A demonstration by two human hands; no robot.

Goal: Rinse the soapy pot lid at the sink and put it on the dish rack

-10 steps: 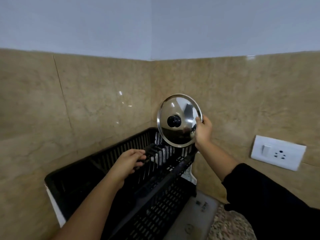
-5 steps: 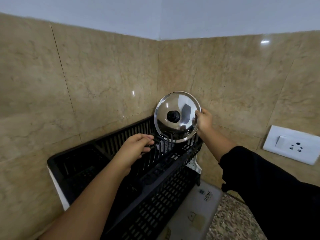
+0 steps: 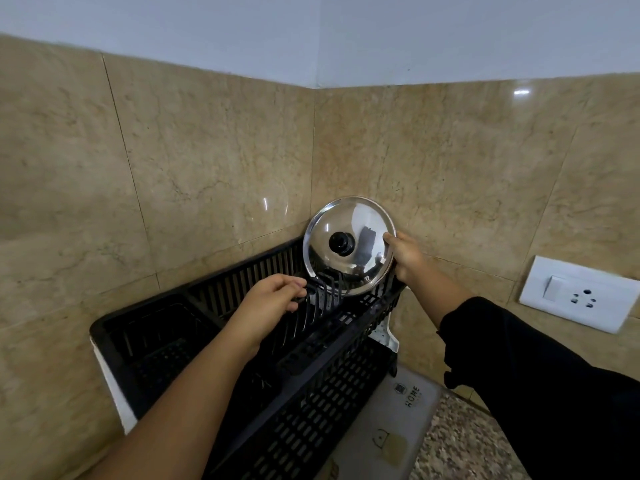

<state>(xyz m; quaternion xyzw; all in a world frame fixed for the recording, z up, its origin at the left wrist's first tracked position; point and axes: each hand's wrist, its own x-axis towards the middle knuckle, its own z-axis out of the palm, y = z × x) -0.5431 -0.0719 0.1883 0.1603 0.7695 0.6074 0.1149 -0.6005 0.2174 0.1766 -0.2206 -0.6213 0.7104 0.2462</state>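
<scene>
"HOME" is printed on the grey mat (image 3: 391,431) bottom centre, round steel lid (image 3: 363,223) pinched by right hand (image 3: 408,258), black plastic rack (image 3: 311,393) gripped by left hand (image 3: 270,303), beige marble tiles (image 3: 207,161) behind.

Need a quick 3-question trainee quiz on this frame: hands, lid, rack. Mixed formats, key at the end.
1. True or false: the right hand grips the pot lid by its black knob.
2. Multiple choice: the left hand holds
A. upright tines of the dish rack
B. the lid's rim
C. nothing
3. Fill in: the lid stands ___ at the rack's far end, with its knob facing the camera.

Key: 1 false, the right hand grips the rim; 2 A; 3 upright.
</scene>
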